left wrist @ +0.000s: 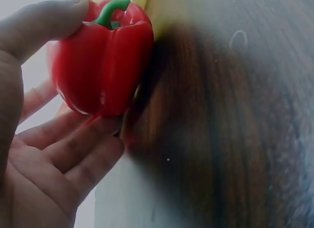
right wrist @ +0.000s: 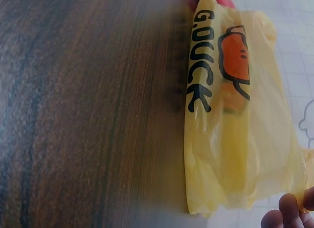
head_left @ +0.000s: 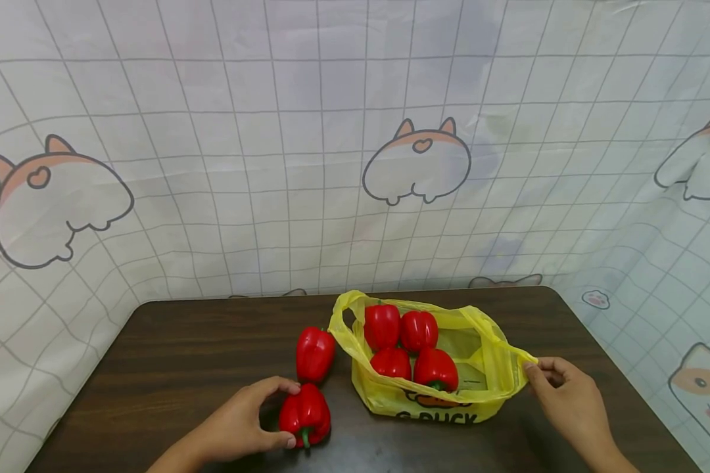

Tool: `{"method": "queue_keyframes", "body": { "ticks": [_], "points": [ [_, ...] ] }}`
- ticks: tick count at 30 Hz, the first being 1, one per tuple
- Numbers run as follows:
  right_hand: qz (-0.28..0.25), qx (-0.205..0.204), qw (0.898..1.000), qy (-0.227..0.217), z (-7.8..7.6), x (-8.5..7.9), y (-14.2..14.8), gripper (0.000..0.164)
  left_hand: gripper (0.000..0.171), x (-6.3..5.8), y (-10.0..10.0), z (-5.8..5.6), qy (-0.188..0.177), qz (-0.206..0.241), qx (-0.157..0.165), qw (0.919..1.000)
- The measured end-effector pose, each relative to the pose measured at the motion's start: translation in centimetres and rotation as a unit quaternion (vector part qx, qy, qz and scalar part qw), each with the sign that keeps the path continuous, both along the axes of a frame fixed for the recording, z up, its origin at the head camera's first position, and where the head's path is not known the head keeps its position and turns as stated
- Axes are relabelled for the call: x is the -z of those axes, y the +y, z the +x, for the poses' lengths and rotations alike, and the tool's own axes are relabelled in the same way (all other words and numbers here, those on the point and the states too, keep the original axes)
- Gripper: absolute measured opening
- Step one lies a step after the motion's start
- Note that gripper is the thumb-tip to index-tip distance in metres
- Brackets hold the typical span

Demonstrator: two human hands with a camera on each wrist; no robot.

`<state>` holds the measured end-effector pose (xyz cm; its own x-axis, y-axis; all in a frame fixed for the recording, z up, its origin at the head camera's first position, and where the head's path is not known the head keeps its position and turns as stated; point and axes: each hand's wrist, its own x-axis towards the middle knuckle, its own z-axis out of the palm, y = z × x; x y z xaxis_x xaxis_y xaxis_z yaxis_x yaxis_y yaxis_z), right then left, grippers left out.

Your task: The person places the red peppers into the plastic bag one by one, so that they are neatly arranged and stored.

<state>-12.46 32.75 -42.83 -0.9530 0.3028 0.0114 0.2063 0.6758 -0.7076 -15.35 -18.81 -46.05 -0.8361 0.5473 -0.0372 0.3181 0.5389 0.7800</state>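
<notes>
My left hand point(head_left: 242, 417) grips a red bell pepper point(head_left: 305, 415) with a green stem, thumb near the stem and fingers around the far side, as the left wrist view also shows. Just behind it, a second red bell pepper point(head_left: 315, 355) stands on the table, left of the bag. My right hand point(head_left: 570, 401) pinches the right handle of a yellow plastic bag point(head_left: 444, 414) between thumb and fingers, pulling it out sideways. The bag's mouth gapes, with several red bell peppers point(head_left: 419, 331) inside, toward its left. Dark lettering and an orange duck-bill print point(right wrist: 234, 56) mark its front.
The dark wood-grain table point(head_left: 183, 355) has rounded back corners. Behind and beside it hangs a white cloth point(head_left: 307, 164) with a grid and cartoon corgis. The bag's left handle point(head_left: 343, 328) stands up beside the second pepper.
</notes>
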Motion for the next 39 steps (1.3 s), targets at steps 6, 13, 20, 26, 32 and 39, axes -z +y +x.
{"method": "queue_keyframes", "body": {
  "ticks": [6, 13, 20, 26, 32, 39],
  "points": [
    [0.0, 0.0, 1.0, 0.003, 0.1, 0.1, 0.1, 0.053, 0.062, 0.1, 0.4, 0.2, 0.015, 0.008, -0.006, 0.9998],
    [-0.004, 0.005, 1.0, -0.008, 0.1, 0.2, 0.3, 0.055, 0.065, -0.1, 0.9, 0.3, 0.029, 0.018, -0.013, 0.9993],
    [-0.009, 0.007, 1.0, -0.013, 0.2, 0.2, 0.4, 0.055, 0.068, -0.9, 1.5, 0.7, 0.069, 0.04, -0.007, 0.9968],
    [-0.007, 0.005, 1.0, -0.007, 0.1, 0.1, 0.4, 0.055, 0.068, -1.9, 2.6, 0.9, 0.096, 0.053, -0.004, 0.994],
    [-0.002, 0.001, 1.0, 0.003, 0.0, 0.2, 0.5, 0.055, 0.07, -3.1, 3.8, 0.8, 0.118, 0.058, 0.005, 0.9913],
    [-0.001, -0.001, 1.0, 0.009, 0.1, 0.4, 0.5, 0.053, 0.072, -4.3, 4.9, 0.4, 0.136, 0.073, 0.019, 0.9878]
  ]
}}
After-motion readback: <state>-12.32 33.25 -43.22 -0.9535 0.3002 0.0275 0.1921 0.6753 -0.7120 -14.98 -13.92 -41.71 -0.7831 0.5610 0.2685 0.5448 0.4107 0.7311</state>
